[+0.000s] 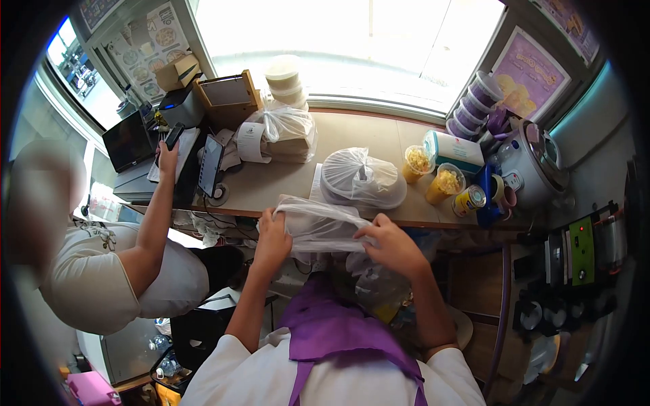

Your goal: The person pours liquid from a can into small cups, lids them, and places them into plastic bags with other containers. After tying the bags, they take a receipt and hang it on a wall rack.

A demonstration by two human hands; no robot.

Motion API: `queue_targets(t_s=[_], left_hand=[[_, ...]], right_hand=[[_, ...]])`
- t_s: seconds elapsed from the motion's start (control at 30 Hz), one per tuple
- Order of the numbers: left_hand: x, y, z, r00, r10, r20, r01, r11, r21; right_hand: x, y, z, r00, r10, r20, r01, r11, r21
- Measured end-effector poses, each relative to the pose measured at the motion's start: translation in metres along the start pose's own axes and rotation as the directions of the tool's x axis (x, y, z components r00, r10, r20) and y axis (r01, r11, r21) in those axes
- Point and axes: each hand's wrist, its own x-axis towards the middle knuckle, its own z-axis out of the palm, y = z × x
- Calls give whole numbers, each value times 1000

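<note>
- White shirt [264, 375] and purple apron [338, 325], both worn by the person with the camera, lie nearest and fill the bottom of the view.
- One bright window [338, 30] spans the far side of the narrow room.
- One long tan counter [352, 128] runs beneath it, its top crowded at both ends.
- One co-worker [125, 271] in a light top is at the left, holding one dark handheld device [175, 137].
- One grey cooker [525, 159] sits at the counter's right end.
- Two tied bags rest on the counter: a front one [359, 179] just beyond the hands, and a rear one [291, 135] farther left.
- One clear plastic bag [325, 245] is stretched between the two hands, across the counter's near edge in view.
- Two hands, well apart: the left hand [272, 237] grips the bag's left side, fingers curled in; the right hand [396, 245] pinches its right side.
- Two cups with yellow contents, a rear cup [416, 166] and a front cup [443, 187], stand near each other.
- One can [469, 201] stands beside the front cup.
</note>
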Motion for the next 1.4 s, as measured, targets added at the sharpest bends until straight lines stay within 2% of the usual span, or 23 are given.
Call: queue_targets(t_s=[0.03,0.07,0.17,0.27,0.3,0.4,0.43,0.53,0.63,0.77,0.83,0.93,1.07,1.17,1.27,1.3,1.4], left_hand=[[8,-8,-7,996,-12,93,14,1000,-27],[16,-17,-10,994,-15,110,22,998,-58],[36,-41,-16,986,-25,167,48,990,-130],[51,-59,-15,979,-25,205,63,981,-183],[58,-69,-12,977,-17,210,64,974,-217],[72,-88,-6,972,-39,230,99,962,-254],[77,-92,-4,969,-50,241,115,958,-262],[88,-94,0,958,-91,271,171,943,-286],[93,-95,10,943,-136,302,213,948,-238],[91,-94,12,926,-141,351,172,984,-57],[92,-92,6,917,-147,370,200,974,-108],[94,-95,7,920,-129,371,221,951,-217],[111,-85,21,915,-89,394,226,922,-316],[125,-71,33,895,-57,442,214,925,-314],[141,-55,49,878,-17,479,197,923,-330],[143,-49,56,905,10,426,161,918,-362],[152,-39,64,893,58,446,159,887,-434]], right_hand=[[15,-2,-19,995,-51,-92,57,996,68],[32,-1,-34,978,-94,-184,120,984,132],[96,18,-41,895,-196,-400,71,949,-306],[130,33,-38,977,-143,-157,69,911,-407],[142,36,-36,978,-189,-83,131,879,-457],[158,35,-42,989,-137,63,148,807,-571],[160,37,-44,984,-176,34,168,839,-517],[169,55,-51,971,-232,55,238,954,-180],[175,55,-55,977,86,196,-111,986,122],[181,42,-62,950,182,254,-245,938,246],[176,32,-72,945,231,231,-293,914,282],[168,14,-99,977,199,78,-214,921,325],[160,-33,-149,958,266,-110,-169,830,531],[156,-60,-167,953,270,-138,-143,802,581],[161,-83,-171,958,264,-109,-114,704,701],[162,-87,-169,961,257,-100,-115,704,701],[171,-90,-148,970,239,-53,-101,589,801]])
